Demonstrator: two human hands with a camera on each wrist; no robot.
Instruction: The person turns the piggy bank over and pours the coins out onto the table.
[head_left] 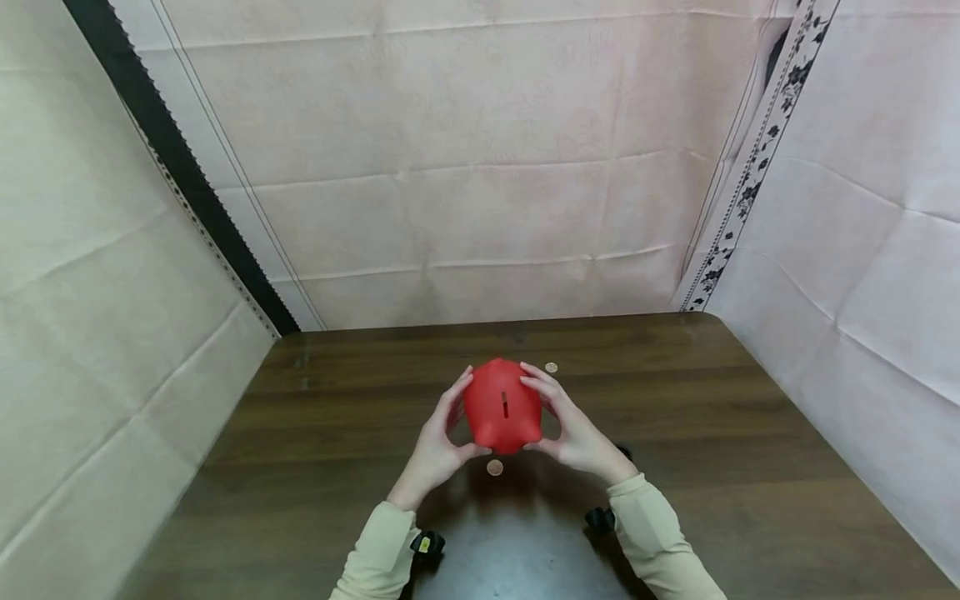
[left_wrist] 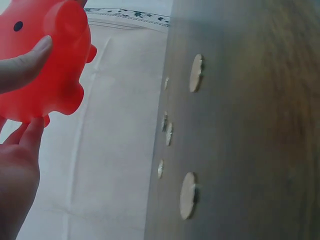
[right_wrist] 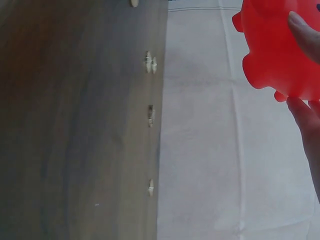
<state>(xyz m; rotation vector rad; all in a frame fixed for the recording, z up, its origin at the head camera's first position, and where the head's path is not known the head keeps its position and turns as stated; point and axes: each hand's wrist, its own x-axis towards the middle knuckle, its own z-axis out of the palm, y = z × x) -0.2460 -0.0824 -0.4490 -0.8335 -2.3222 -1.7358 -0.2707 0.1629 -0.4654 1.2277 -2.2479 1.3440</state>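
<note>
A red piggy bank (head_left: 491, 408) is held up over the wooden table between both hands, its dark coin slot (head_left: 505, 406) facing the head camera. My left hand (head_left: 441, 442) grips its left side, and my right hand (head_left: 576, 433) grips the right side the same way. In the left wrist view the piggy bank (left_wrist: 65, 55) shows a black eye and stubby feet, clear of the tabletop. The right wrist view shows the thumb and fingers of the right hand (right_wrist: 312, 132) pressed against the bank (right_wrist: 272, 55). One coin (head_left: 494, 468) lies just below the bank in the head view.
Another coin (head_left: 552, 367) lies farther back on the table (head_left: 337, 467). Several coins, such as one coin (left_wrist: 187, 196) and another coin (right_wrist: 151, 116), are spread on the tabletop in the wrist views. White cloth (head_left: 480, 208) hangs behind and on both sides.
</note>
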